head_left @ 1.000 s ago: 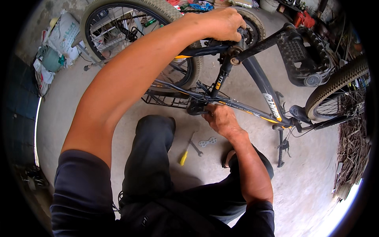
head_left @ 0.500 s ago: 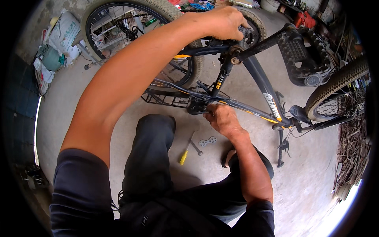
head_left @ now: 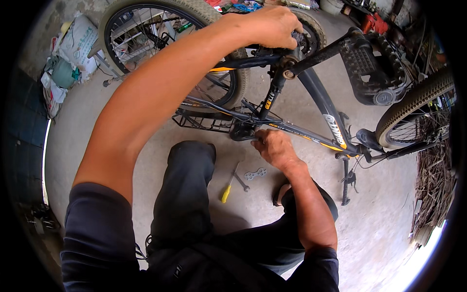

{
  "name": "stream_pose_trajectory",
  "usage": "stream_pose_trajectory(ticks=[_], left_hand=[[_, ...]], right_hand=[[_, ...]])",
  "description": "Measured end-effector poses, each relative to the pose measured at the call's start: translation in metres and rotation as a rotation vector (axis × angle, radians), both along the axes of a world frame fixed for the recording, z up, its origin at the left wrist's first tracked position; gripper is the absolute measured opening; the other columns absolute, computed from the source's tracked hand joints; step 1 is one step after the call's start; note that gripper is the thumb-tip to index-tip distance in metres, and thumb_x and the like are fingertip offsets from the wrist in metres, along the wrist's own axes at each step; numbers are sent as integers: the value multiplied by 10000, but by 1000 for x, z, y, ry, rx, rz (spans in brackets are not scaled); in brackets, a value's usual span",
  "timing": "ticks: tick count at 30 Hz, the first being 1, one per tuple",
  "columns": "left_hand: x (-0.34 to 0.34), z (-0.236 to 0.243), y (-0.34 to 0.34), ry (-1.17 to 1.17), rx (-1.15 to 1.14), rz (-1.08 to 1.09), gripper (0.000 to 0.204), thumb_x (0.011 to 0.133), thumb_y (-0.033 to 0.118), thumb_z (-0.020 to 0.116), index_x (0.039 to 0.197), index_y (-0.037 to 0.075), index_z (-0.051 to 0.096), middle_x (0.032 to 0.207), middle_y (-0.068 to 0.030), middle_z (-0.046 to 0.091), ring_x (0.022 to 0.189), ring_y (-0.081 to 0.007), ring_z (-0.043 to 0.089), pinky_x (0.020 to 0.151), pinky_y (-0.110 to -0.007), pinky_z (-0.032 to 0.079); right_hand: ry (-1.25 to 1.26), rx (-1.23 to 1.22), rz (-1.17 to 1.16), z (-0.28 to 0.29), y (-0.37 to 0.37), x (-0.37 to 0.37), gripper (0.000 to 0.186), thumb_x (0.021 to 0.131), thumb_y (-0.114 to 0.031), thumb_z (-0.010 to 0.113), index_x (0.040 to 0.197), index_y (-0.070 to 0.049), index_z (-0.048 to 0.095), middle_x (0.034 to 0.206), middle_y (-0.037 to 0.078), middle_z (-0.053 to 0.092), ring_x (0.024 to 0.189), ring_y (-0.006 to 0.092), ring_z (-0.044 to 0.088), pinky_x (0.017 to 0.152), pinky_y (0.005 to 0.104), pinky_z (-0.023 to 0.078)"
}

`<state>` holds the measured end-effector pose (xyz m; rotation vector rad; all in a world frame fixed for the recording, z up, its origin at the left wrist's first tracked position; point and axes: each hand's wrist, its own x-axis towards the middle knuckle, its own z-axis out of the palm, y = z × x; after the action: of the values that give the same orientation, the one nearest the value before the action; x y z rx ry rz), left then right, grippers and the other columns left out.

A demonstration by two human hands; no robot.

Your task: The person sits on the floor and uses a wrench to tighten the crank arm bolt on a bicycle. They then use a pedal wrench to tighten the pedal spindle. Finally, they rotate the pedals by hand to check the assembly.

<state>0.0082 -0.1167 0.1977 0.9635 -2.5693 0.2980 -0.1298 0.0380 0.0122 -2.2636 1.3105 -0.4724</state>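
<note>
An upside-down black bicycle (head_left: 316,97) with orange trim stands before me, its saddle (head_left: 242,131) low against the floor. My left hand (head_left: 276,27) reaches across to the far side of the frame, beside the chainring (head_left: 311,36). Its fingers are curled down, and what they grip is hidden behind the hand. Lower down, my right hand (head_left: 276,148) is closed at the saddle's edge, just below the seat tube. Close to me, the near crank arm (head_left: 321,56) carries a wide black pedal (head_left: 372,73).
On the floor between my feet lie a yellow-handled screwdriver (head_left: 226,192), an open-end wrench (head_left: 242,183) and a flat multi-hole wrench (head_left: 255,173). The handlebar (head_left: 346,180) rests at the right, near a stack of sticks (head_left: 430,190). Sacks (head_left: 78,44) stand far left.
My left hand has shifted very slightly left beside the chainring. The right hand stays at the saddle, and the bicycle keeps almost the same place.
</note>
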Motion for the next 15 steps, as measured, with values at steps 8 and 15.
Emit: stream_pose_trajectory(ticks=[8, 15], left_hand=[[9, -2, 9, -116, 155, 244, 425, 739, 204, 648, 1132, 43, 668, 885, -238, 664, 872, -357, 654, 833, -413, 509], [-4, 4, 9, 131, 136, 72, 428, 760, 241, 636, 1139, 44, 665, 935, -245, 661, 895, -351, 651, 845, -395, 507]], right_hand=[[-6, 89, -49, 7, -2, -5, 175, 824, -182, 663, 923, -38, 664, 801, 180, 661, 771, 347, 636, 714, 408, 499], [28, 67, -21, 3, 0, -4, 194, 827, -184, 662, 943, -28, 660, 797, 183, 660, 767, 351, 636, 710, 408, 498]])
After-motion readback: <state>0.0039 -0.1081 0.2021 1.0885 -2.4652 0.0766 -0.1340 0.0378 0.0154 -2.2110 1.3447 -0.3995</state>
